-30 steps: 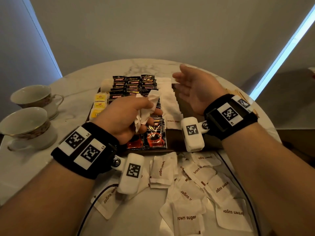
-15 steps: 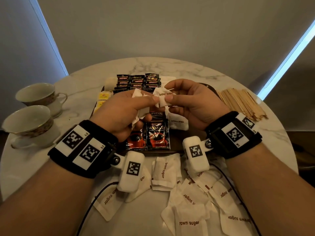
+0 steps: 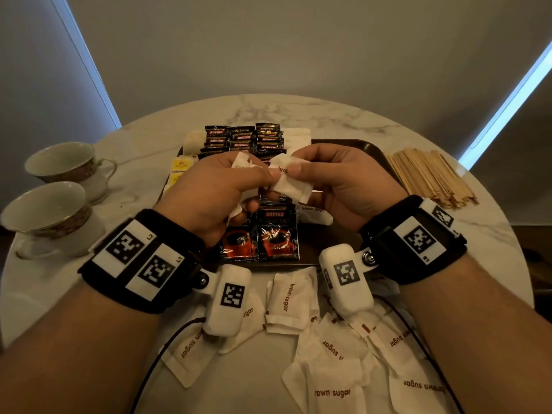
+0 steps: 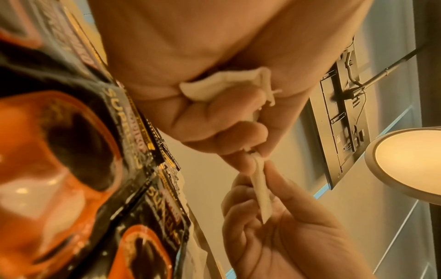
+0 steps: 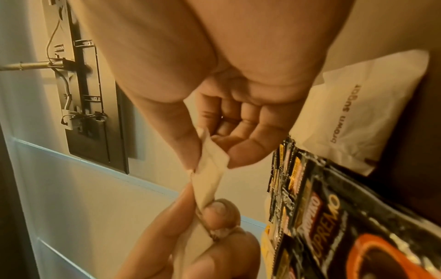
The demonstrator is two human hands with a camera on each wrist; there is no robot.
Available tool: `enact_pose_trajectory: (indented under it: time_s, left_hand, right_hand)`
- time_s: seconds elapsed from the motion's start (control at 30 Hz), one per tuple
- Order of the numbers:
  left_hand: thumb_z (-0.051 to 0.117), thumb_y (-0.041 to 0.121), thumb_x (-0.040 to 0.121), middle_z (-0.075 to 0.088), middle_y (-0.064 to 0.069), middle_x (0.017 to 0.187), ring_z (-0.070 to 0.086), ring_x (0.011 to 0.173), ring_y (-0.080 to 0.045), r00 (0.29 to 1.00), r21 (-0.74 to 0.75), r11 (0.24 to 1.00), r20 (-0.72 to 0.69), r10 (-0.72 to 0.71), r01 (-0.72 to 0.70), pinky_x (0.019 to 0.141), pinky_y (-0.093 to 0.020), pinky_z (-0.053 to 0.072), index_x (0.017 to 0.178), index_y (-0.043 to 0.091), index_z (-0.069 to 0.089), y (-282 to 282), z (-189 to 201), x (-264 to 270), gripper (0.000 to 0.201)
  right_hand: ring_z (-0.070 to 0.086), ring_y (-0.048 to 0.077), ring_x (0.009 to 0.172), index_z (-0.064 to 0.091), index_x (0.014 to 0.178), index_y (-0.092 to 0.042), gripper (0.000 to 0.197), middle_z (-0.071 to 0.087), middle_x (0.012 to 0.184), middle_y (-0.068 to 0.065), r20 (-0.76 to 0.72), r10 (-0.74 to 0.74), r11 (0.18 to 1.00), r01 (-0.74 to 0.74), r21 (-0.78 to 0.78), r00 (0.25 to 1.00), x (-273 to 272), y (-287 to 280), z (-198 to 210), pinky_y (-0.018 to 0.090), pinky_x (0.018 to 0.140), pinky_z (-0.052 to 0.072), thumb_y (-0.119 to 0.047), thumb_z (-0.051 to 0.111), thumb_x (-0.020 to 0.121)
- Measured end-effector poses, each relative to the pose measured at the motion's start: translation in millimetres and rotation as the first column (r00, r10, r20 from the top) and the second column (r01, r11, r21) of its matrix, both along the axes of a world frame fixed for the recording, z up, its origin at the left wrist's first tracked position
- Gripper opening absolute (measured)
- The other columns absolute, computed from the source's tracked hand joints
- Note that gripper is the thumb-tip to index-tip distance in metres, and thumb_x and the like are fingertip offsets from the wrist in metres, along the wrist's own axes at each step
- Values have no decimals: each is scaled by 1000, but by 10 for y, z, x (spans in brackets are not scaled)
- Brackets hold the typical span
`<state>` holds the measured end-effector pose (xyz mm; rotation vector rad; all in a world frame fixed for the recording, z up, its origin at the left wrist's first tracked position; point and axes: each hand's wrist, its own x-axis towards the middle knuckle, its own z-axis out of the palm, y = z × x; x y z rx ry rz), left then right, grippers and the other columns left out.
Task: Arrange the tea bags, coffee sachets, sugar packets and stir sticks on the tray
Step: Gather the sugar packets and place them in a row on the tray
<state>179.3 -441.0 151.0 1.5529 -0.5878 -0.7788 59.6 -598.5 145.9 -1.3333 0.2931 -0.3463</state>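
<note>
Head view, surface: round marble counter (image 3: pixel 328 115) before a grey wall; dark tray (image 3: pixel 358 146) lay at centre.
Tray contents: rows of small black coffee sachets (image 3: pixel 243 138) at the far side, two large Kopiko Supremo sachets (image 3: pixel 277 234) at the near edge, yellow tea bags (image 3: pixel 180 165) at the left edge.
Off tray: stir sticks (image 3: pixel 430 177) piled on the counter right of the tray; loose brown sugar packets (image 3: pixel 291 303) scattered near the front edge; two teacups (image 3: pixel 56 162) at left.
Left hand (image 3: pixel 209 192): fingers curled round a bunch of white packets (image 3: pixel 242 162), held above the tray.
Right hand (image 3: pixel 343 180): thumb and forefinger pinched one sugar packet (image 3: pixel 289 182), which the left thumb also touched.

Left wrist view, hand: white paper bunched in the left palm (image 4: pixel 222 85); the shared packet (image 4: pixel 261 188) seen edge-on between the two hands; Supremo sachets blurred below.

Right wrist view, hand: right fingertips (image 5: pixel 188 151) pinched the packet's top, left thumb (image 5: pixel 219 211) pressed its lower end; one sugar packet lay flat on the tray (image 5: pixel 358 109) beside the sachets.
</note>
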Motion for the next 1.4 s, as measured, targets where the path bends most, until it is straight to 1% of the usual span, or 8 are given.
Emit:
enact_pose_trajectory:
  time_s: [0.27,0.4,0.6,0.7,0.87,1.03,1.27,1.4]
  left_hand:
    - [76,20,90,66,0,71,51,51,-9,997,-27,998,51,66,-64,39,-21,33,92,16,75,-14,-27,7,5]
    - [75,15,92,71,-2,75,50,52,-9,995,-59,993,16,102,-101,38,-19,33,84,19,74,-5,-25,61,9]
    - [77,23,89,73,-3,82,50,54,-9,999,-32,999,4,37,-36,39,-19,34,100,12,74,11,-15,0,15]
    - [77,15,89,69,0,70,49,52,-9,999,-11,999,20,30,-30,39,-21,33,96,11,73,4,-20,-28,9]
    - [75,11,89,65,-1,75,48,53,-11,999,-29,999,-28,40,-41,37,-19,31,90,14,71,-3,-3,-13,5]
    - [74,12,90,64,-2,78,49,54,-10,999,-35,998,-28,45,-46,38,-19,33,90,16,70,1,15,8,5]
    - [74,15,92,64,-1,74,48,54,-10,997,-37,998,-57,49,-51,39,-19,31,89,17,69,0,17,28,6]
    - [74,17,91,64,0,76,48,55,-10,998,-35,998,-55,43,-45,40,-20,32,91,17,70,6,22,39,4]
  right_hand:
    - [74,19,83,71,103,-1,18,76,94,11,-32,37,999,-38,-21,999,-31,15,12,26,67,59,-5,69,86]
    - [76,19,88,74,99,-6,10,79,95,9,-71,-78,990,69,-120,994,-47,-37,29,27,72,59,-3,69,91]
    - [74,20,80,74,98,-5,10,77,91,10,-95,-103,985,88,-149,990,-85,-19,124,27,66,59,-3,71,89]
    - [73,22,86,74,101,-6,12,77,100,15,-179,-95,983,63,-175,979,-147,-23,150,28,65,61,-3,68,91]
    - [64,27,95,76,100,-10,12,75,110,18,-420,-225,961,130,-243,879,-302,-130,34,32,69,56,-5,67,93]
    - [59,15,76,77,100,-12,15,78,97,10,-553,-274,953,144,-267,787,-345,-185,-2,21,53,48,-4,66,94]
    - [54,12,64,80,97,-15,17,78,102,10,-576,-259,952,104,-289,776,-267,-147,-9,22,51,42,-3,70,91]
    - [56,12,63,81,94,-12,16,78,100,12,-553,-288,944,133,-303,782,-237,-138,-38,23,52,47,-1,71,89]
